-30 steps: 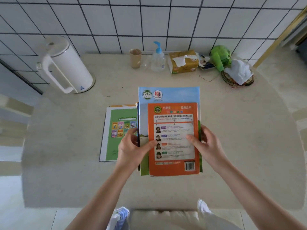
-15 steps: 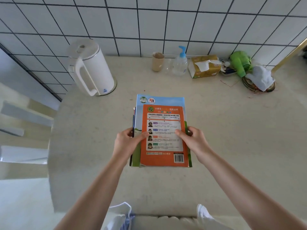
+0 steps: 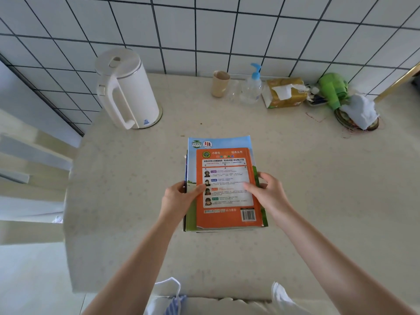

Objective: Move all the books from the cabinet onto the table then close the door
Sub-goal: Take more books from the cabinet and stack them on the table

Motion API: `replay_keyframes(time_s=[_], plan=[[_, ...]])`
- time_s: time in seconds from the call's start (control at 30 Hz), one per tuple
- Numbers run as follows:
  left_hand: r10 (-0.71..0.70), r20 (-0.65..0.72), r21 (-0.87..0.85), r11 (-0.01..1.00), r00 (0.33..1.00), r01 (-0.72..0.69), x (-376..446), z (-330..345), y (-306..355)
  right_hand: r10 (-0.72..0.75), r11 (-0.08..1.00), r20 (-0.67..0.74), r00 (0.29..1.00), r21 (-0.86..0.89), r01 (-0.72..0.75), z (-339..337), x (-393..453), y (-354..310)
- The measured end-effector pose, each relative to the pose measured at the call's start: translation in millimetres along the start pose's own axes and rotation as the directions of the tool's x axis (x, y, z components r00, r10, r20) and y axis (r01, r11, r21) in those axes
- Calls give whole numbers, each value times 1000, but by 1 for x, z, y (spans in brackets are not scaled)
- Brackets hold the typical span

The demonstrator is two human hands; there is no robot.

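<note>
A stack of books [image 3: 223,155] lies on the beige table [image 3: 318,189], with an orange-covered book on top and a larger blue and green one under it. My left hand [image 3: 179,198] grips the stack's left edge, thumb on the cover. My right hand [image 3: 267,192] holds the right edge, fingers over the orange cover. The stack's underside seems to rest on the table. No cabinet is in view.
A white electric kettle [image 3: 129,89] stands at the back left. Along the tiled wall are a paper cup [image 3: 220,84], a pump bottle [image 3: 251,87], a tissue pack [image 3: 285,93], a green item [image 3: 333,88] and a white cloth [image 3: 359,111]. The table's left edge curves near a window frame.
The stack came down onto the green book that lay on the table and now covers it. The view has shifted right and back, so the kettle sits nearer the middle.
</note>
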State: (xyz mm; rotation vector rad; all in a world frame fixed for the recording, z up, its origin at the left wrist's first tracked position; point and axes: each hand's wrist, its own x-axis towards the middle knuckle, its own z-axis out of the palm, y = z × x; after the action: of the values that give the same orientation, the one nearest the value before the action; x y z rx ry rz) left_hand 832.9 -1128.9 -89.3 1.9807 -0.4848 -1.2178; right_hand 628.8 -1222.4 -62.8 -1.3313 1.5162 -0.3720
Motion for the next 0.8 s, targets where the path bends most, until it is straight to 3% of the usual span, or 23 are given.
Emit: replay_keyframes(time_s=[0.17, 0.37, 0.53, 0.8], plan=[[38, -15, 34, 999, 999, -37, -2, 7, -8, -57, 991, -58, 997, -124, 50, 6, -10, 14], [126, -70, 85, 989, 989, -120, -11, 19, -8, -282, 920, 1, 960, -284, 270, 19, -26, 23], [199, -62, 276, 945, 978, -175, -16, 24, -8, -308, 887, 30, 951, -352, 298, 29, -26, 30], [278, -25, 268, 927, 960, -262, -16, 25, -10, -301, 897, 4, 954, -339, 284, 31, -25, 30]])
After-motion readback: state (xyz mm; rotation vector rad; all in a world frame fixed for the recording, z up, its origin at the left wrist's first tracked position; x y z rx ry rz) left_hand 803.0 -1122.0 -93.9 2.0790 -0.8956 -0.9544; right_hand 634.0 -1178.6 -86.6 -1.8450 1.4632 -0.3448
